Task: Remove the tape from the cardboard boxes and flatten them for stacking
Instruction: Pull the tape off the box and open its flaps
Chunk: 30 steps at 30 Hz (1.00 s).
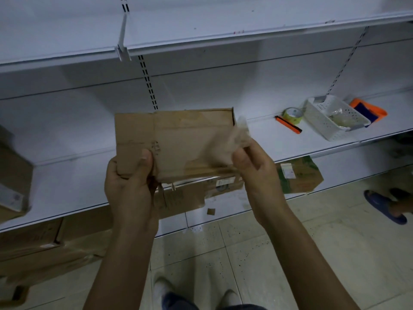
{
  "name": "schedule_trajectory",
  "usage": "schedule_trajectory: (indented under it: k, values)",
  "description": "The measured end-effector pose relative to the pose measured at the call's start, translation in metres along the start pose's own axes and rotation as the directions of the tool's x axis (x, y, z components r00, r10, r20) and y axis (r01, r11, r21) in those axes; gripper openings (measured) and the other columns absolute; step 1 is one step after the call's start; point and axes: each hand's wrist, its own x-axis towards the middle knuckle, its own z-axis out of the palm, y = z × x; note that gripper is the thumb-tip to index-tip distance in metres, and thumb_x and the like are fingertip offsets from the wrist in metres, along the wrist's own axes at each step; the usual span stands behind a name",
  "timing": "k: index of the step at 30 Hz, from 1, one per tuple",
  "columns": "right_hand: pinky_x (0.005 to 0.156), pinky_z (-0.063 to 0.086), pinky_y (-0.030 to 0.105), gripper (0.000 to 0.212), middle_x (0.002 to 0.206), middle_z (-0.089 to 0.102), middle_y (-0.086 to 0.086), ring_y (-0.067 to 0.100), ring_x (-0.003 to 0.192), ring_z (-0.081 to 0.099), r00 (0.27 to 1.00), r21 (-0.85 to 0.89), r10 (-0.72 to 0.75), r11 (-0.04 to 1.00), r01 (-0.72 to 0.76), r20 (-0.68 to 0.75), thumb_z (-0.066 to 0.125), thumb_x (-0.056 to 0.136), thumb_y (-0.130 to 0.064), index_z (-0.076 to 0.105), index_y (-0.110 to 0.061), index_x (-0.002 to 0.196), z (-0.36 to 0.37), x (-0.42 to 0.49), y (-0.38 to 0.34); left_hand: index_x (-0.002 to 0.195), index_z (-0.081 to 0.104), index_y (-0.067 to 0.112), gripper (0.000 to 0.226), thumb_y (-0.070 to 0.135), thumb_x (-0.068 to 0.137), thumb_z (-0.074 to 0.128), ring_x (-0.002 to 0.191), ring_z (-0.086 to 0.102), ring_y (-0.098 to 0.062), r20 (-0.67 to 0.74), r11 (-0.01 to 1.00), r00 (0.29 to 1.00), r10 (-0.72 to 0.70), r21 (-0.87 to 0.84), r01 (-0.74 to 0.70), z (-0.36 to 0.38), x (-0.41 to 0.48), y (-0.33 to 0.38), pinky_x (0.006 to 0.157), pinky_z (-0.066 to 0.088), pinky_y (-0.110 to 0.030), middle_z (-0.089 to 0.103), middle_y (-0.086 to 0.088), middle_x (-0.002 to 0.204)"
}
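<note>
Flattened cardboard box held up in front of a white shelf, crumpled tape coming away at its right edge.

The left hand has its grip clamped on the box's lower left corner, thumb pressed to the front face; the box spreads up and rightward from that grip; the right hand pinches the clear tape, which stands above its fingers; a tape roll, an orange-and-black tool and a white basket lie on the shelf behind, well apart.

Cardboard box in both hands — tape half-peeled
</note>
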Motion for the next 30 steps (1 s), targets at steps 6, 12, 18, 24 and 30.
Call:
schedule_trajectory:
  k: [6, 12, 18, 24, 30]
  values:
    - [0.063, 0.051, 0.012, 0.022, 0.084, 0.073, -0.003, 0.005, 0.082, 0.069, 0.964, 0.115, 0.021, 0.993, 0.010, -0.265, 0.052, 0.095, -0.019, 0.073, -0.017, 0.091, -0.008, -0.002, -0.007, 0.109, 0.059, 0.020, 0.028, 0.016, 0.083, 0.068, 0.091, 0.068, -0.013, 0.020, 0.997, 0.997, -0.070, -0.027, 0.070, 0.000, 0.003, 0.002, 0.063, 0.055, -0.022, 0.066, 0.002, 0.107]
    - [0.071, 0.056, 0.021, 0.026, 0.084, 0.074, -0.008, 0.009, 0.088, 0.068, 0.936, 0.080, 0.111, 0.993, -0.089, -0.335, 0.055, 0.093, -0.024, 0.076, -0.030, 0.079, -0.016, -0.009, -0.008, 0.132, 0.047, 0.017, 0.058, 0.030, 0.080, 0.070, 0.136, 0.030, -0.028, 0.428, 0.191, 0.699, 0.573, 0.759, -0.622, 0.015, -0.019, -0.005, 0.110, 0.026, -0.047, 0.035, -0.013, 0.147]
    - [0.069, 0.054, 0.020, 0.027, 0.080, 0.075, -0.007, 0.005, 0.080, 0.069, 0.945, 0.099, 0.135, 0.989, -0.110, -0.297, 0.057, 0.091, -0.021, 0.077, -0.029, 0.073, -0.019, -0.017, -0.012, 0.151, 0.019, 0.022, 0.087, 0.073, 0.080, 0.023, 0.147, 0.004, -0.019, 0.792, 0.016, 0.611, 0.022, 0.611, -0.792, 0.054, -0.065, -0.043, 0.117, 0.009, -0.050, 0.010, 0.002, 0.160]
    - [0.066, 0.050, 0.015, 0.025, 0.075, 0.072, -0.001, 0.005, 0.075, 0.064, 0.963, -0.072, 0.028, 0.996, -0.049, -0.267, 0.055, 0.091, -0.018, 0.075, -0.019, 0.074, -0.036, -0.024, -0.026, 0.149, 0.021, 0.021, 0.106, 0.069, 0.066, 0.067, 0.143, 0.023, -0.028, 0.864, -0.074, 0.491, 0.115, 0.500, -0.863, 0.053, -0.051, -0.049, 0.108, 0.025, -0.050, 0.019, -0.007, 0.157]
    - [0.059, 0.047, 0.013, 0.029, 0.066, 0.065, -0.003, 0.002, 0.064, 0.059, 0.977, -0.433, -0.200, 0.889, 0.152, -0.068, 0.049, 0.096, -0.026, 0.071, -0.014, 0.084, -0.040, -0.024, -0.042, 0.147, 0.010, 0.025, 0.112, 0.084, 0.061, 0.052, 0.145, 0.015, -0.025, 0.913, -0.021, 0.392, 0.113, 0.397, -0.918, 0.065, -0.020, -0.019, 0.111, 0.021, -0.060, 0.015, -0.006, 0.158]
